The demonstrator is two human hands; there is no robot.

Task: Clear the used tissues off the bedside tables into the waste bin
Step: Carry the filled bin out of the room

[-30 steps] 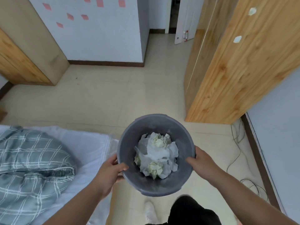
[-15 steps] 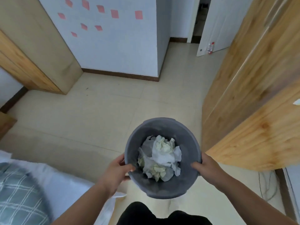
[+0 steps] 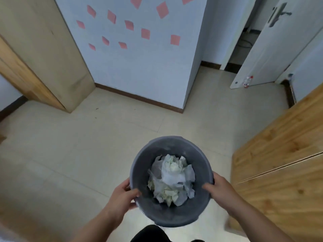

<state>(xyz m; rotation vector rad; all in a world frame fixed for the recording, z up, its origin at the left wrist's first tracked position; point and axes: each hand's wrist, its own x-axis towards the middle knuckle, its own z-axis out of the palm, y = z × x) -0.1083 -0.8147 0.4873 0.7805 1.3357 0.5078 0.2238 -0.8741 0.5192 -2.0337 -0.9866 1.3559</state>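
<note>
Crumpled tissues (image 3: 172, 179) fill the grey waste bin (image 3: 167, 145), gripped by left hand (image 3: 122, 198) and right hand (image 3: 221, 189); tilting it could spill them.

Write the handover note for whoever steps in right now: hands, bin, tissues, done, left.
Left hand: gripping the waste bin at its left rim, thumb inside.
Right hand: gripping the right rim.
Bin: held upright above the tiled floor, between both hands.
Tissues: a crumpled heap inside the bin.
Done: those tissues are binned.
Left: no bedside table is in view, so check them for more; then set the bin down.
</note>
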